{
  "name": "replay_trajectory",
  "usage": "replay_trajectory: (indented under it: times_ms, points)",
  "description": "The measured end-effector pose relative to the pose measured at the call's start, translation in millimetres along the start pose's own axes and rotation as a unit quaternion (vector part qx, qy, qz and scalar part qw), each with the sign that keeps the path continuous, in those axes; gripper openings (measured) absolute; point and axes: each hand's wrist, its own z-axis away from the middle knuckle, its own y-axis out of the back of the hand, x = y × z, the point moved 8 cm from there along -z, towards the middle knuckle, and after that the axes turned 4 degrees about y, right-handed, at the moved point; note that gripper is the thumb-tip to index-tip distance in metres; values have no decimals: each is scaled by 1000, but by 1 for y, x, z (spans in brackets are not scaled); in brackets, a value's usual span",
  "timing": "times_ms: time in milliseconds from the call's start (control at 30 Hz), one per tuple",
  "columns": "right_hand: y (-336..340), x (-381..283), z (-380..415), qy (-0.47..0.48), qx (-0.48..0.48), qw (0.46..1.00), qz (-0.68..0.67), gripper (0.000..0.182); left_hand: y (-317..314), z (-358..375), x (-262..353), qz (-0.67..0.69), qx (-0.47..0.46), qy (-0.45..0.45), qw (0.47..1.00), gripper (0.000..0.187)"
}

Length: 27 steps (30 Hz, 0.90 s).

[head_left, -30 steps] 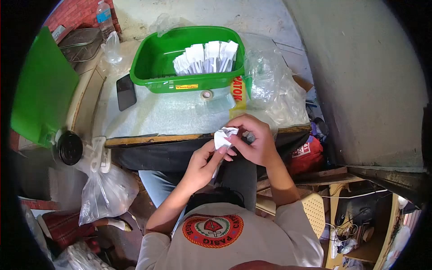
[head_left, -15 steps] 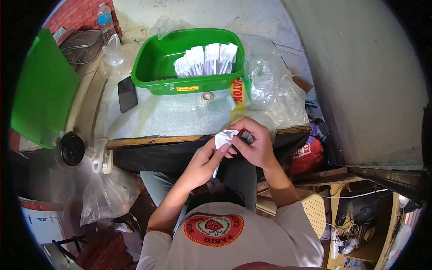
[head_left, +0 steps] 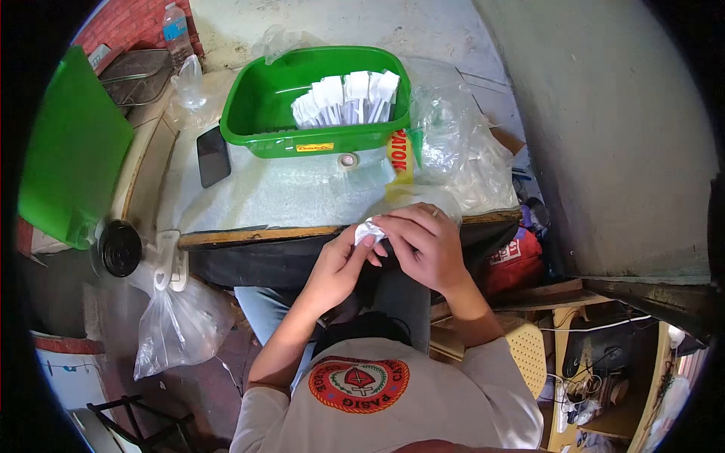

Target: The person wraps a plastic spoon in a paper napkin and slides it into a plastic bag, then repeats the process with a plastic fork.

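Note:
A small crumpled white piece (head_left: pixel 369 231) is pinched between my two hands at the table's front edge. My left hand (head_left: pixel 337 266) grips it from the left, thumb on top. The fingers of my right hand (head_left: pixel 425 243) close on its right side and partly cover it. Beyond the hands stands a green basin (head_left: pixel 249 141) holding several white-topped bundles (head_left: pixel 328 94). A small tape roll (head_left: pixel 348 161) lies in front of the basin, beside a clear plastic sheet (head_left: pixel 368 176).
A black phone (head_left: pixel 214 157) lies left of the basin. Clear plastic bags (head_left: pixel 468 158) cover the table's right side. A filled plastic bag (head_left: pixel 181 328) hangs at the left, near a black round object (head_left: pixel 120 249). A bottle (head_left: pixel 177 34) stands at the back left.
The white piece has become more compact and more covered by my fingers. My right hand has shifted slightly, its fingers now closed over the piece.

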Motion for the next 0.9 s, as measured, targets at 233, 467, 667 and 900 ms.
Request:
replay_trajectory:
  times_ms: [233, 467, 667, 900]
  points:
    - [1, 7, -2, -77, 15, 994, -73, 17, -1, 0, 8, 1, -31, -19, 999, 23]
    - [5, 12, -1, -90, 38, 993, -65, 21, 0, 4, 14, -10, -43, -8, 999, 24]
    - [2, 19, 0, -140, 26, 987, -72, 30, 8, 14, 36, -239, 93, -75, 964, 32]
    - [-1, 14, -2, -123, -2, 990, -62, 42, 3, 17, 48, -405, 169, -156, 885, 42]
